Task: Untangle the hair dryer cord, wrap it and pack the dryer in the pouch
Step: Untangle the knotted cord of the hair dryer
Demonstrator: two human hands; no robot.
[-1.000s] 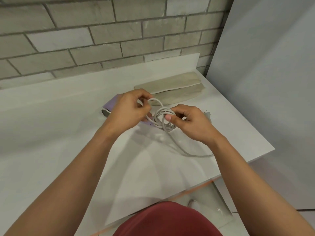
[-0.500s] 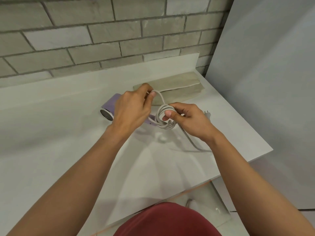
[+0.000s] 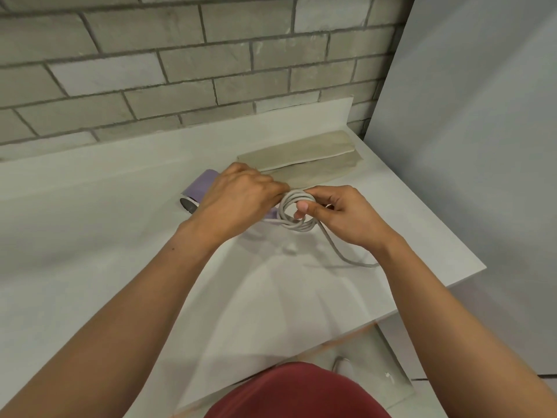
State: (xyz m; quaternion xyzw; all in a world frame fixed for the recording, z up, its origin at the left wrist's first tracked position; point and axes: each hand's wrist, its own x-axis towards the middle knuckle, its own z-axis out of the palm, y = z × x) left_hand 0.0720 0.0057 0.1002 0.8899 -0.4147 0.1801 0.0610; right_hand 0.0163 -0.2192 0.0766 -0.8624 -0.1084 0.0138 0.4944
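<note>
- My right hand (image 3: 343, 217) holds the coiled cord (image 3: 288, 227) just above the white desk (image 3: 120, 242). The thumb pokes up through the middle of the coil and the fingers (image 3: 327, 192) curl over its far rim, pinching the loops together.
- My left hand (image 3: 238, 200) sits just left of the coil, back to the camera and knuckles bent. Its fingertips reach the coil's left rim but are hidden, so I cannot tell whether they pinch the cord or only touch it.
- The pale grey cord is wound in several rounds between my two hands. A loose tail leaves the near side of the coil, runs across the desk and passes out of sight under my right wrist.
- The lilac dryer (image 3: 201, 186) lies on the desk beneath my left hand, which covers most of it. Its barrel juts out left of my knuckles, the round dark end turned toward me, and a strip of lilac also shows between my palm and the coil.
- The beige pouch (image 3: 316, 164) lies flat on the desk just beyond both hands, its near edge close to my left fingertips.
- A grey brick wall (image 3: 180, 70) rises behind the desk, past the pouch, and a plain grey panel (image 3: 482, 146) stands well to the right of my right hand.
</note>
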